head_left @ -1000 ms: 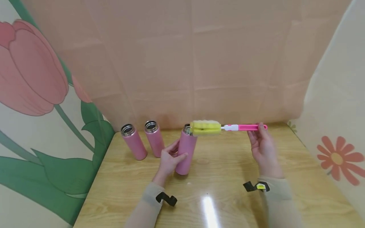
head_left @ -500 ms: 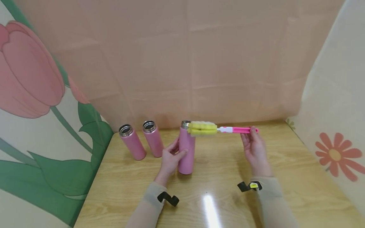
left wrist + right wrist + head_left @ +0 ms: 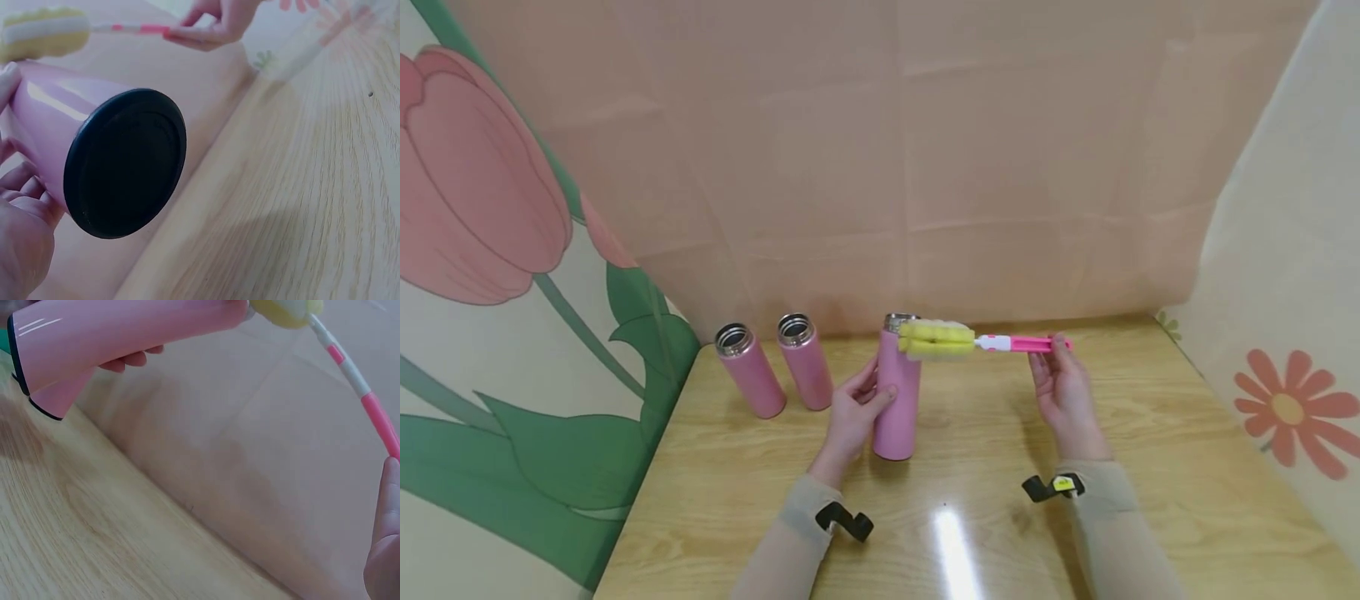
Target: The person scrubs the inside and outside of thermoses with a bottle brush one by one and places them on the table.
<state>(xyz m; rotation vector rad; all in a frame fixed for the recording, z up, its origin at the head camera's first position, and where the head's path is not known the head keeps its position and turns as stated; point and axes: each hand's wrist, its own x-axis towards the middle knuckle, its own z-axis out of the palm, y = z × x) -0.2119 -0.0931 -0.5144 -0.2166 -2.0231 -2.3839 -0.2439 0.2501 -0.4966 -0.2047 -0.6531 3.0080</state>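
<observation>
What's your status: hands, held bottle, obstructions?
Left hand grips pink cylindrical bottle, raised off wooden table. Right hand holds pink-handled yellow sponge brush, outside bottle. Two open pink bottles at left, not blocking.

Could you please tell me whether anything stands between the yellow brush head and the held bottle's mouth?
Nothing visible does: in the head view, the brush head overlaps the held bottle near its neck, and the other two bottles stand off to the left.
</observation>
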